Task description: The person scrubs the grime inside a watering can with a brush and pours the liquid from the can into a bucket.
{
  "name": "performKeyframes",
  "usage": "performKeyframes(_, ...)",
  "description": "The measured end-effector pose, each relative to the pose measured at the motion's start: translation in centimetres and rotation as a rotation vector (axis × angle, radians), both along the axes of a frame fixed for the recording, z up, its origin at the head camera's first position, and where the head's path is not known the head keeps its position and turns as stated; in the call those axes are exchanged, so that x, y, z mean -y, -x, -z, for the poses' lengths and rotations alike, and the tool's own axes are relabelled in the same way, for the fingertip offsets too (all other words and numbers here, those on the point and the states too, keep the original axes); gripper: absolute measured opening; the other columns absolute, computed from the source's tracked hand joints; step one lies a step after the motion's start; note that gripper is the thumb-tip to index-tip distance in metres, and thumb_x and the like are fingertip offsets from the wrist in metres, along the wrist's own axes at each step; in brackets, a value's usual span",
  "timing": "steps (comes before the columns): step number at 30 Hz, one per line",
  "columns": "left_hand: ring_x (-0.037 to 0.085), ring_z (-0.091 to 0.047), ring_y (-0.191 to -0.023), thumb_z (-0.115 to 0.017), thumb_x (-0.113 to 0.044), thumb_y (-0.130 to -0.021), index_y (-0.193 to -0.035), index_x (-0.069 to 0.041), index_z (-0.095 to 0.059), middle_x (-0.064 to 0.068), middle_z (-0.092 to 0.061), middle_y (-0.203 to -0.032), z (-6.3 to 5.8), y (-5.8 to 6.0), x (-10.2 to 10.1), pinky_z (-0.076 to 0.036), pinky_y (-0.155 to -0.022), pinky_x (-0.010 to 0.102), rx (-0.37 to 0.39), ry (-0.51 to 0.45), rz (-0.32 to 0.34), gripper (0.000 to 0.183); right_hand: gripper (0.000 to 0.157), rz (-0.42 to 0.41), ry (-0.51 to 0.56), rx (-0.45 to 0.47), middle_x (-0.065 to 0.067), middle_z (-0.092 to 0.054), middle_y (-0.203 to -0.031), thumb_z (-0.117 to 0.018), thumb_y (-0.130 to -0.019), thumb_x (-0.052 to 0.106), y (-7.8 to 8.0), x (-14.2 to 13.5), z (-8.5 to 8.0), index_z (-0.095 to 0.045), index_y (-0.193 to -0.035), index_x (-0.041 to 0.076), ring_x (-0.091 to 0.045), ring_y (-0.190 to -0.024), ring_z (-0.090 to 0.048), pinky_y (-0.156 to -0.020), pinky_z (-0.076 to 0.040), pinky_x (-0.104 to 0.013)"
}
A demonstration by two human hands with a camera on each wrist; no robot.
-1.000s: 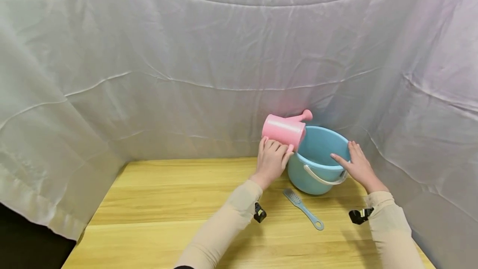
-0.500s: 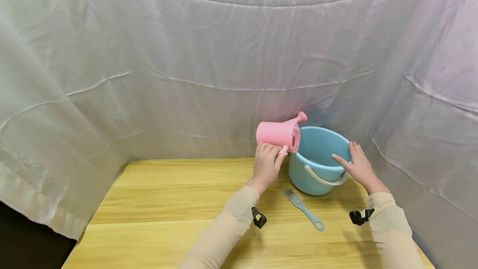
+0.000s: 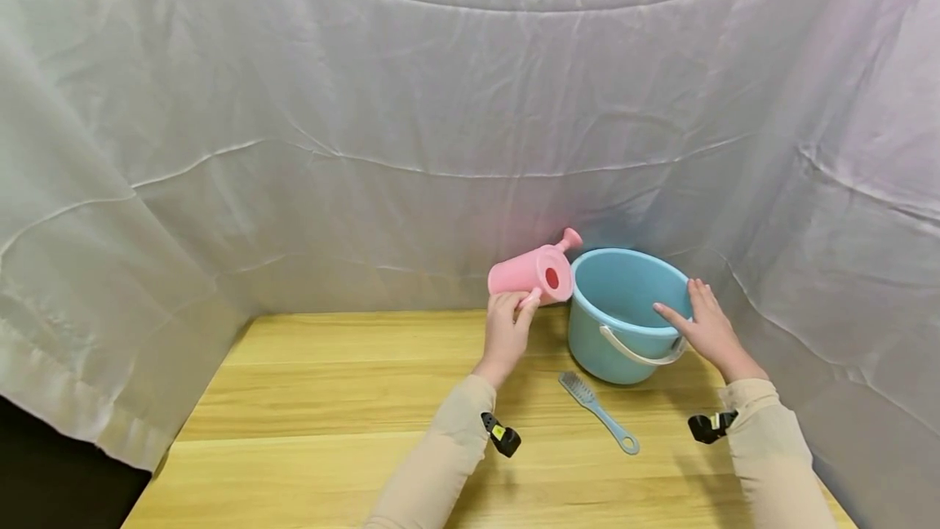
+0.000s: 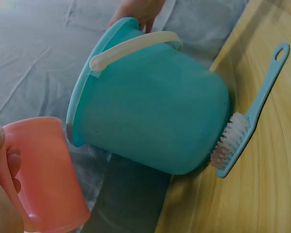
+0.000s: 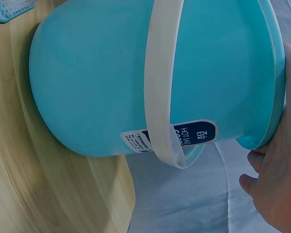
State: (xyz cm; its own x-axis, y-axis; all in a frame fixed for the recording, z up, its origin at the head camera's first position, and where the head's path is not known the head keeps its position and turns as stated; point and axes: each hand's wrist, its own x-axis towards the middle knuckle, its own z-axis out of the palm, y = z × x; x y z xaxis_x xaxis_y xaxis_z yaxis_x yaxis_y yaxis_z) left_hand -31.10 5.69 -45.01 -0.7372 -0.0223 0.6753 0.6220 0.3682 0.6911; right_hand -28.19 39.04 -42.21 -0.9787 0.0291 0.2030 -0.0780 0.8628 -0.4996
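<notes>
My left hand (image 3: 505, 335) grips the handle of a pink watering can (image 3: 518, 276), held in the air just left of the bucket. The can lies tilted on its side, its round top opening facing right and toward me, its spout pointing to the back right. In the left wrist view, fingers curl through the handle of the can (image 4: 48, 170). A light blue bucket (image 3: 613, 353) stands upright on the table, its white handle hanging down in front. My right hand (image 3: 711, 333) holds the bucket's right rim, thumb on the inner side and fingers along the outside.
A blue brush (image 3: 598, 411) with pale bristles lies on the wooden table (image 3: 330, 398) in front of the bucket. Grey cloth (image 3: 411, 121) hangs behind the table and at both sides, close to the bucket's back and right.
My left hand has drawn the watering can leftward and slightly down, away from the bucket's rim. The can has turned, bringing its top opening into view. The right hand and bucket stay put.
</notes>
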Motion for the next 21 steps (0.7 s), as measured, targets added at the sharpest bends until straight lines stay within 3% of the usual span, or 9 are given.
performKeyframes(10,0.022,-0.055,-0.095,-0.065,-0.025,-0.094,-0.093,-0.005,-0.072,0.009,-0.069,-0.089,0.8,-0.3,1.0,-0.05,-0.084,0.03,0.131,-0.139,0.0,0.02,0.097,-0.012,0.011,-0.003,-0.034,0.006,-0.157,-0.048,-0.097,0.053,-0.2,0.2,-0.2,0.004,-0.15,-0.009,-0.05,-0.146,0.008,-0.115,-0.006,-0.076)
performKeyframes(21,0.016,-0.051,-0.085,-0.066,-0.026,-0.093,-0.088,-0.005,-0.071,0.01,-0.065,-0.082,2.5,-0.4,2.2,-0.046,-0.077,0.026,0.173,-0.228,-0.015,0.022,0.096,-0.015,0.011,0.006,-0.034,0.007,-0.157,-0.047,-0.098,0.053,-0.4,0.3,-0.4,0.005,-0.151,-0.008,-0.05,-0.146,0.009,-0.114,-0.005,-0.077)
